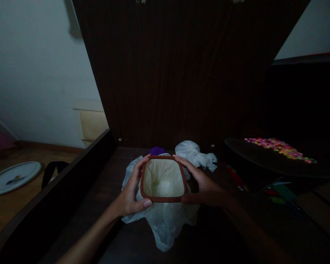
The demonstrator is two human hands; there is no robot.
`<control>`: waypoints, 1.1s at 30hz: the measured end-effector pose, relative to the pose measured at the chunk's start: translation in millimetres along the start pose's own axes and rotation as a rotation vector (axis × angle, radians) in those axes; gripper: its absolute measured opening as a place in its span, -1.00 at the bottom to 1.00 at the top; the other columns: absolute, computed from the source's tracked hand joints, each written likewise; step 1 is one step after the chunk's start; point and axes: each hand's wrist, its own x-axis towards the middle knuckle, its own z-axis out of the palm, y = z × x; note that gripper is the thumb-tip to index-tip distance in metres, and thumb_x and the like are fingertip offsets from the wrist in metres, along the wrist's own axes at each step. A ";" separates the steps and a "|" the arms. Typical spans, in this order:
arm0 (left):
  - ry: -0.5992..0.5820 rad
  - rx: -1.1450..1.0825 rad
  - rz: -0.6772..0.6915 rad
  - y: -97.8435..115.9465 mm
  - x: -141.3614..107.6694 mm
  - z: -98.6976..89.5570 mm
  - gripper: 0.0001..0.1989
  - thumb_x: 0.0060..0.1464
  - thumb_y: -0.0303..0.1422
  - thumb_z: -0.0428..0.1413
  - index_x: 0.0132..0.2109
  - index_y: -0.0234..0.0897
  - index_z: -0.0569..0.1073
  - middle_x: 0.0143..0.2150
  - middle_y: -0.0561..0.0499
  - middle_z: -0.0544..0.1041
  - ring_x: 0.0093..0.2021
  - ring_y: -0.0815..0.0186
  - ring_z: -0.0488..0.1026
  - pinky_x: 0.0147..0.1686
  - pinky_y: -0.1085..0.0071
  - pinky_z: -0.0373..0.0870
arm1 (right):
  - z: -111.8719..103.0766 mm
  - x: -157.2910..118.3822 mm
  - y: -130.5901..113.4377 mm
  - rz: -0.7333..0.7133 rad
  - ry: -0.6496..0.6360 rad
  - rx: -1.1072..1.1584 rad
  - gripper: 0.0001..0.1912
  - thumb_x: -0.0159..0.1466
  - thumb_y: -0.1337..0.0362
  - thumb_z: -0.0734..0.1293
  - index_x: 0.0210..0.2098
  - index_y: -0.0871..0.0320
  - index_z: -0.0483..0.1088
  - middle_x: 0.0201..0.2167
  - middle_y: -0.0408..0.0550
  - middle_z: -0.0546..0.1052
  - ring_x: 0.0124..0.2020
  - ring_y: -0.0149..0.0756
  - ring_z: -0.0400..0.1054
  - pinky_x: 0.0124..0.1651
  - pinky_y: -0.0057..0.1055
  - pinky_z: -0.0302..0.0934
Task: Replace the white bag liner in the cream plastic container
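Note:
A square bin with a brown rim (164, 200) stands on the dark surface, its inside lined with a pale plastic bag (165, 179). The bag's loose edge spreads outside below the rim, toward me. My left hand (132, 194) grips the rim's left side, thumb on the near left corner. On the right side, my right hand (199, 187) holds the rim, with fingers along the far right corner and the thumb at the near right corner. Just behind the bin sit a knotted white plastic bag (187, 150) and a small purple item (157, 150).
A dark wooden panel (176, 73) rises behind the bin. A raised dark edge (57, 190) runs along the left. Colourful small pieces (282, 148) lie on a dark shelf at right. On the floor at left is a round white lid-like object (13, 178).

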 end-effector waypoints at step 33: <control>0.107 -0.076 -0.053 -6.7 -3.6 12.9 0.00 0.02 0.20 0.18 0.43 -0.15 -0.02 0.51 -0.20 -0.11 0.49 -0.24 -0.19 0.41 -0.21 -0.21 | 27.4 -2.2 22.8 -0.107 0.092 0.331 0.16 0.05 -0.14 0.55 0.46 0.00 -0.06 0.50 0.09 -0.08 0.50 0.05 -0.19 0.48 -0.01 -0.26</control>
